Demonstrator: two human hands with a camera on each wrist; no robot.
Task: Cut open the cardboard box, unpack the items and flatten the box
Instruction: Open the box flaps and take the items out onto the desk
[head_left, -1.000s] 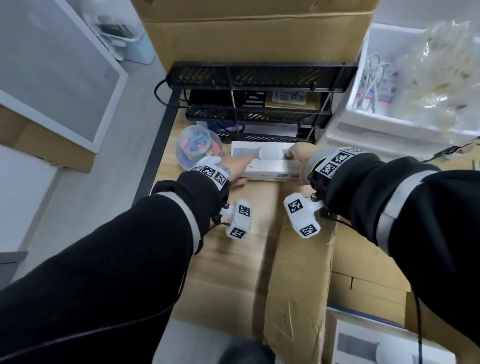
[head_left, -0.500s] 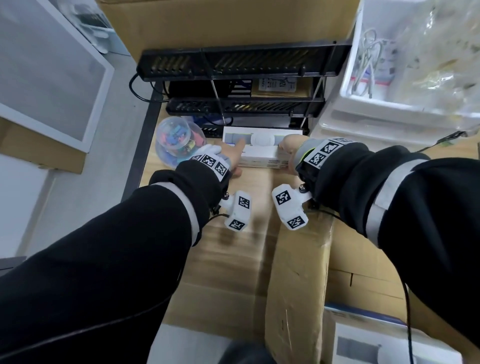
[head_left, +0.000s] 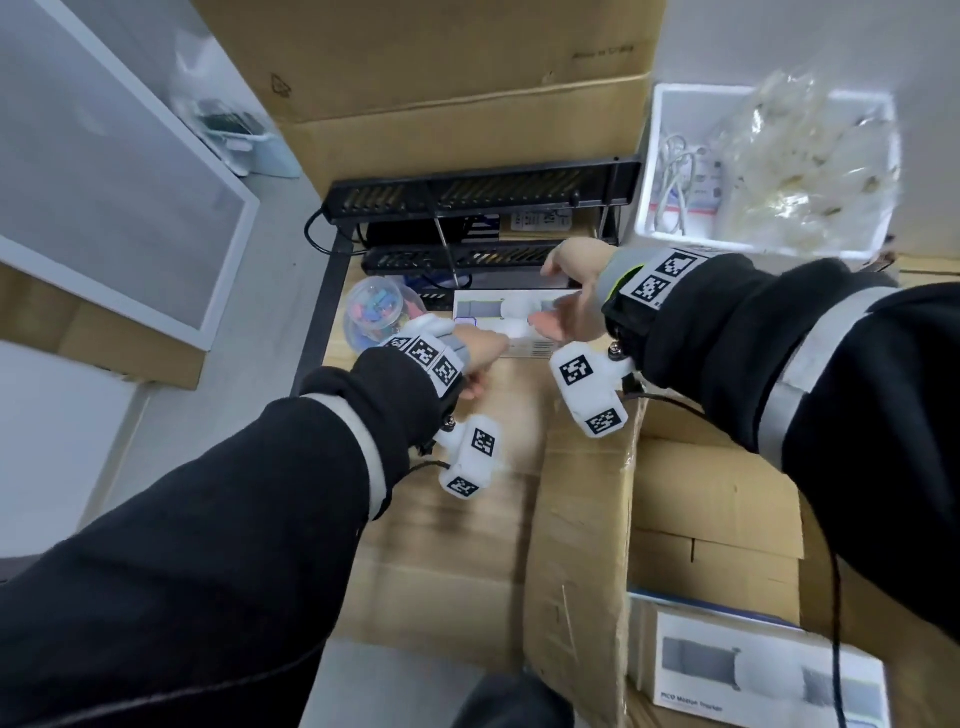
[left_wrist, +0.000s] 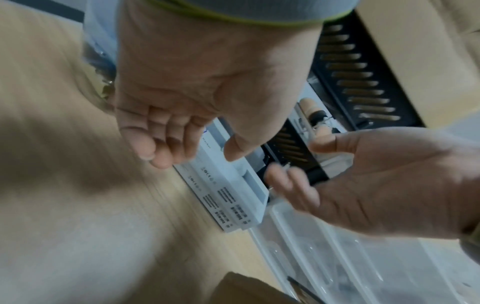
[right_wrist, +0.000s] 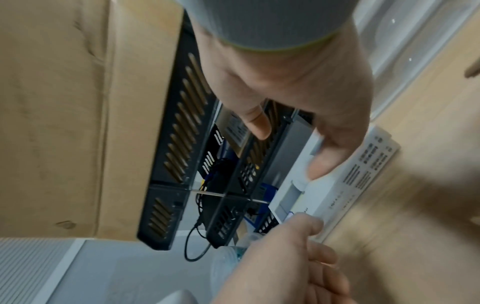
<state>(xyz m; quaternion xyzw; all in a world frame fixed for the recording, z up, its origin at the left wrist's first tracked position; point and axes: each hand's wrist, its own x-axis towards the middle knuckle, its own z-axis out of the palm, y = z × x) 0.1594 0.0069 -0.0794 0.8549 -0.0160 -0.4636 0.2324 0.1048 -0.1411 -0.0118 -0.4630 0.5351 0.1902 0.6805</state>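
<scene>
Head view: the cardboard box (head_left: 582, 519) lies opened on the table (head_left: 343, 332) near the person, flaps spread, with one white product carton (head_left: 753, 675) inside it at lower right, not yet unpacked. An unpacked white carton (head_left: 488, 312) sits at the far end of the table against the black wire rack (head_left: 467, 192), just beside a clear tub of coloured clips (head_left: 374, 317). The left hand (head_left: 483, 353) is beside the carton's near left corner; the right hand (head_left: 566, 291) hovers above its right end, fingers spread, gripping nothing. Left wrist view: the left hand (left_wrist: 197, 98) shows loosely bent fingers holding nothing, just clear of the carton (left_wrist: 228, 191); whether a fingertip touches it cannot be told. The right hand (left_wrist: 384, 181) appears palm-open opposite. A clear plastic tray (left_wrist: 337, 246) lies touching or just beside the carton's end. Right wrist view: the right hand (right_wrist: 298, 102) is relaxed and empty above the carton (right_wrist: 337, 185), and the rack (right_wrist: 182, 144) stands close behind. Judged risks: the carton sits crowded between rack, tub and tray, so a further item pushed in beside it could topple the tub or jam under the rack shelf; flattening the box before the remaining carton is lifted out would crush it.
</scene>
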